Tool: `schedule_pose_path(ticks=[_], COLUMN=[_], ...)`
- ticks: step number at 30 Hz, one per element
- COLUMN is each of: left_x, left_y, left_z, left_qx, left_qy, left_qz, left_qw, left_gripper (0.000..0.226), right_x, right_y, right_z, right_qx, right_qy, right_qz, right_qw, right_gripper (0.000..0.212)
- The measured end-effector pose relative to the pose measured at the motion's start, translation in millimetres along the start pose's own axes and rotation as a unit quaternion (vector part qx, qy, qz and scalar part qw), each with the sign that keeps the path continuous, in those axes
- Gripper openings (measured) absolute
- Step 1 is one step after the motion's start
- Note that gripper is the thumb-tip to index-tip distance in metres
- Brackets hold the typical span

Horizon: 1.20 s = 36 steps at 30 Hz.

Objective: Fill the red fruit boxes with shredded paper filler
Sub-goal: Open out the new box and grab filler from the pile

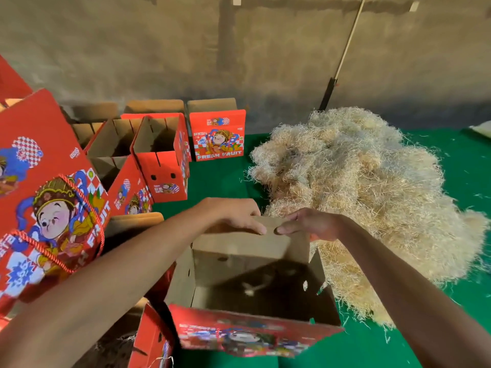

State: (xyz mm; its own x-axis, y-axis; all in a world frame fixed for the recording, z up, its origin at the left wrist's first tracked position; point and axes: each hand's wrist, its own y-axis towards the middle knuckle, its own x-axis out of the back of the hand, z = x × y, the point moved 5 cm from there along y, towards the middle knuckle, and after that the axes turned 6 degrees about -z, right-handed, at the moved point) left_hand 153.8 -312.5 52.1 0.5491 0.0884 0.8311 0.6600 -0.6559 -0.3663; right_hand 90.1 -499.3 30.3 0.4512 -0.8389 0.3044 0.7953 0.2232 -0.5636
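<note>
Both hands — L point(233, 213) & R point(309, 223) — grip far flap of empty red box point(255, 333), paper filler point(358, 187) beside, other boxes point(162, 158) unfilled.

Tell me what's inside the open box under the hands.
The open box shows bare cardboard walls and a dark, shadowed floor, with no shredded paper filler visible inside. The nearest corner is hidden behind the near flap.

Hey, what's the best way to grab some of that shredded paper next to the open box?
Probably from above with the right hand: sink spread fingers into the filler at its near edge beside the open box and close on a clump. It is a loose, tangled heap, so any handful pulls free.
</note>
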Motion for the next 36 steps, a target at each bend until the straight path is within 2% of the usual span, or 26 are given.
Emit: schedule_pose_path(ticks=[3, 5, 9, 13, 15, 19, 21, 23, 25, 27, 30, 32, 36], left_x=[-10.9, -24.0, -46.9, -36.3, -33.3, -35.2, -36.9, -35.9, -33.5, -30.0, -26.6, -25.3, -26.7], left_y=[-1.9, -2.5, -5.4, -4.3, -0.9, 10.2, 18.4, 28.0, 39.1, 50.6, 66.8, 75.5, 92.9], left_z=[-3.1, -1.3, 10.2, 15.7, 18.7, 21.8, 15.8, 3.4, -10.2, -22.5, -39.5, -51.4, -64.9], left_qx=[0.023, 0.038, 0.061, 0.08, 0.09, 0.093, 0.072, 0.044, 0.015, 0.003, 0.011, 0.008, 0.009], left_qy=[0.004, -0.006, -0.008, 0.005, 0.004, -0.006, -0.045, -0.101, -0.139, -0.19, -0.251, -0.258, -0.285], left_qz=[0.035, 0.066, 0.105, 0.102, 0.109, 0.109, 0.089, 0.057, 0.007, -0.047, -0.106, -0.12, -0.107], left_qw=[0.999, 0.997, 0.993, 0.992, 0.99, 0.99, 0.992, 0.992, 0.99, 0.981, 0.962, 0.959, 0.952], left_gripper=[0.045, 0.047, 0.049, 0.047, 0.042, 0.031, 0.037, 0.047, 0.047, 0.04, 0.03, 0.026, 0.027], right_x=[-3.7, -11.0, -23.6, -22.4, -21.1, -1.6, 15.4, 41.1, 69.5, 95.6, 128.9, 146.5, 175.3], right_y=[4.2, 7.8, 14.2, 19.6, 19.3, 17.4, 18.2, 15.7, 11.0, 7.3, 7.0, 11.1, 30.2], right_z=[-9.2, -14.4, -19.2, -16.5, -14.5, -13.3, -16.3, -16.4, -16.7, -20.5, -31.3, -40.0, -54.6], right_qx=[-0.017, -0.031, -0.016, 0.009, 0.02, 0.092, 0.111, 0.129, 0.13, 0.107, 0.043, -0.015, -0.08], right_qy=[-0.019, -0.028, -0.067, -0.039, -0.006, 0.009, 0.043, 0.008, -0.081, -0.17, -0.309, -0.36, -0.335], right_qz=[-0.029, -0.044, -0.041, -0.05, -0.047, -0.123, -0.184, -0.287, -0.376, -0.42, -0.448, -0.449, -0.439], right_qw=[0.999, 0.998, 0.997, 0.998, 0.999, 0.988, 0.976, 0.949, 0.914, 0.885, 0.838, 0.818, 0.83], right_gripper=[0.027, 0.032, 0.033, 0.043, 0.036, 0.021, 0.017, 0.023, 0.033, 0.043, 0.061, 0.076, 0.099])
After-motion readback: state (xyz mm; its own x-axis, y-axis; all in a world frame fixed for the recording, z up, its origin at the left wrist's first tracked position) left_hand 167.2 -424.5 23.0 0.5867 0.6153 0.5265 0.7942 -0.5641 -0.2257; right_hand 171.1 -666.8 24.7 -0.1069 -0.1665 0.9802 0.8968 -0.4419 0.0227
